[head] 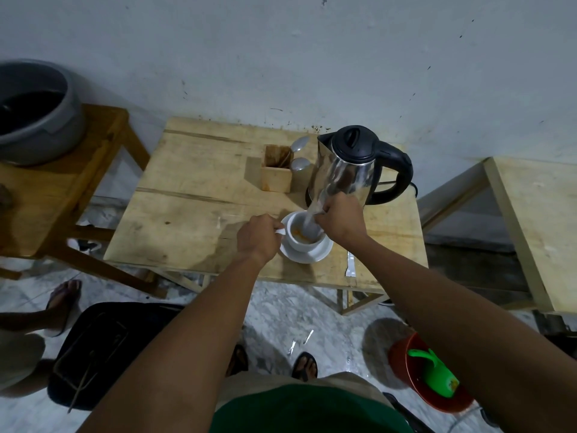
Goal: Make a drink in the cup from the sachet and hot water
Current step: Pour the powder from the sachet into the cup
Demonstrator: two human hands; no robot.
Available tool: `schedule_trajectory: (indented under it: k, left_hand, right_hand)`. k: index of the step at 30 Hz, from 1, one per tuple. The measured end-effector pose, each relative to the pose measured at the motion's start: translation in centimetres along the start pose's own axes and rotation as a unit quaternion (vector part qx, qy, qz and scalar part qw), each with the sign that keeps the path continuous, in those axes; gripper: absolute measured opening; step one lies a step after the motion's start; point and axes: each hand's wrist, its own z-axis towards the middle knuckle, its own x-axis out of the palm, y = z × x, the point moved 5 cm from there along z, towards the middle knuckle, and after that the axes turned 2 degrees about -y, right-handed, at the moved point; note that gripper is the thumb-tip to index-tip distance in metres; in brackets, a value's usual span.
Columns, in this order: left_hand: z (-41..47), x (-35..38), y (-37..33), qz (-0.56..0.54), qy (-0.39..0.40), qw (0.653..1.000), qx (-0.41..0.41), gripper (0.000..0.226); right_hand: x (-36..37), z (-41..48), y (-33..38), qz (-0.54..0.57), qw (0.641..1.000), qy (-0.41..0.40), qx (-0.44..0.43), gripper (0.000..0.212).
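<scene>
Wooden table (187,220), saucer (324,250), kettle (346,170), wooden box (276,179), torn foil strip (350,264)

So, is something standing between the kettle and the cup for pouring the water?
The sachet held by the right hand is over the cup, in front of the kettle.

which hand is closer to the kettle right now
Right. The right hand holds the sachet just in front of the kettle; the left hand is farther, at the cup handle.
</scene>
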Motion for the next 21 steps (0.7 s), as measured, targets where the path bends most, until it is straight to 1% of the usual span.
schedule_trajectory:
  k: [3,6,10,12,14,15,17,18,19,21]
  left_hand:
    - [0.1,-0.2,-0.4,0.032,0.006,0.999,0.004,0.025]
    - [0.1,-0.4,-0.8,0.065,-0.004,0.998,0.002,0.025]
    - [0.0,-0.4,-1.5,0.093,-0.011,0.996,-0.003,0.024]
    - [-0.1,-0.3,-1.9,0.110,-0.012,0.994,-0.006,0.024]
    - [-0.2,-0.3,-2.4,0.131,-0.015,0.991,-0.008,0.025]
    - [-0.2,-0.3,-2.6,0.142,-0.018,0.990,-0.011,0.024]
    - [-0.2,-0.2,-3.0,0.158,-0.023,0.987,-0.016,0.024]
    - [-0.2,-0.2,-3.0,0.162,-0.025,0.986,-0.019,0.025]
    - [-0.2,-0.2,-3.0,0.166,-0.025,0.986,-0.022,0.025]
    - [-0.1,-0.1,-3.1,0.171,-0.024,0.985,-0.026,0.027]
  right_hand:
    - [0.1,-0.1,-0.4,0.011,1.000,-0.011,-0.006,0.022]
    - [0.6,-0.2,-1.3,0.054,0.998,-0.025,0.019,0.020]
    - [1.4,-1.1,-3.1,0.150,0.985,-0.032,0.074,0.016]
    - [1.5,-2.0,-4.1,0.216,0.969,-0.055,0.104,0.011]
    - [2.1,-3.0,-5.1,0.294,0.939,-0.077,0.161,0.010]
    - [2.6,-3.4,-5.7,0.344,0.914,-0.081,0.197,0.011]
    - [3.9,-4.0,-6.8,0.447,0.852,-0.076,0.263,0.014]
    - [4.5,-4.3,-7.1,0.488,0.822,-0.072,0.284,0.011]
    - [4.9,-4.6,-7.5,0.519,0.796,-0.071,0.302,0.013]
    - [5.4,-5.3,-8.5,0.558,0.757,-0.081,0.331,0.025]
